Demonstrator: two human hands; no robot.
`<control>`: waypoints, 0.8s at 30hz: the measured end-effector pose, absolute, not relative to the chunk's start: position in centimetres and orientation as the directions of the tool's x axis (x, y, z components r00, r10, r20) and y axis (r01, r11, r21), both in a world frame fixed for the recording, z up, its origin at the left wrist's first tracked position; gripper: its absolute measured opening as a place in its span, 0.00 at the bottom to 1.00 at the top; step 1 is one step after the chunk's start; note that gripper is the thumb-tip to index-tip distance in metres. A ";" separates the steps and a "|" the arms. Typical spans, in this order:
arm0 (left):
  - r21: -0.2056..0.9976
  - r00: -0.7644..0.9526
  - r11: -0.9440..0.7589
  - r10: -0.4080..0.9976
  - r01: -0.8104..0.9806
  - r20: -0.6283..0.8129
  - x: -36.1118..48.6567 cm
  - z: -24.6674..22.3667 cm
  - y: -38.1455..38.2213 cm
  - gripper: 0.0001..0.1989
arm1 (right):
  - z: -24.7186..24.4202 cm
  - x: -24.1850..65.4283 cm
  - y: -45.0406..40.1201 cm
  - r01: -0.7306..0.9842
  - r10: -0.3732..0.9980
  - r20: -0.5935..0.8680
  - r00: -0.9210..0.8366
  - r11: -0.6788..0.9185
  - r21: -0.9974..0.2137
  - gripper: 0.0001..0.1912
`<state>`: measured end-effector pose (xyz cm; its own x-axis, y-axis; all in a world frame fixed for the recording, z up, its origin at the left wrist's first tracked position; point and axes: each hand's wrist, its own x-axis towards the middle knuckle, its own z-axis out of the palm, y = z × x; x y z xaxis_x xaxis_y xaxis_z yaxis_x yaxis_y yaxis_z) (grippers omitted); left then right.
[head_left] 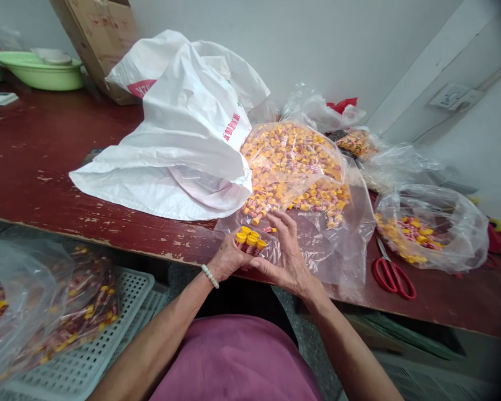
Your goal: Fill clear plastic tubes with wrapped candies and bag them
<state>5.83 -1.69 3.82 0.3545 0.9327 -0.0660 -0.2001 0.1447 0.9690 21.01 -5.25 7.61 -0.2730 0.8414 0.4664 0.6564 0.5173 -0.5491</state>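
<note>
My left hand (226, 259), with a bead bracelet at the wrist, is closed around a small upright bundle of tubes with yellow caps (249, 239) and red printed sides. My right hand (290, 256) is open beside the bundle, fingers spread upward and its thumb reaching toward the tubes' lower end. Whether that thumb touches them I cannot tell. Just beyond the fingers lies a heap of similar yellow-capped tubes (292, 159), partly under clear plastic. A clear plastic sheet (342, 250) spreads below the heap and over the table's front edge.
A white sack (183, 128) stands left of the heap on the dark red table (33, 161). Red-handled scissors (394, 277) and a clear bag of tubes (434, 228) lie at right. Below left, a white crate (136, 289) holds bagged tubes. Behind are a green basin (45, 75) and carton (104, 44).
</note>
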 end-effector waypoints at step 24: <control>0.815 0.158 0.235 0.971 -0.530 -0.178 -5.3 3.2 -5.2 0.14 | 4.2 9.6 -3.6 0.525 0.536 0.561 -0.631 0.827 -0.200 0.40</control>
<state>-5.27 -5.17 3.18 0.1577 0.9714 -0.1775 -0.5303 0.2350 0.8146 9.60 -3.61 4.18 -0.6309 0.5361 0.5609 0.5248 0.8273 -0.2004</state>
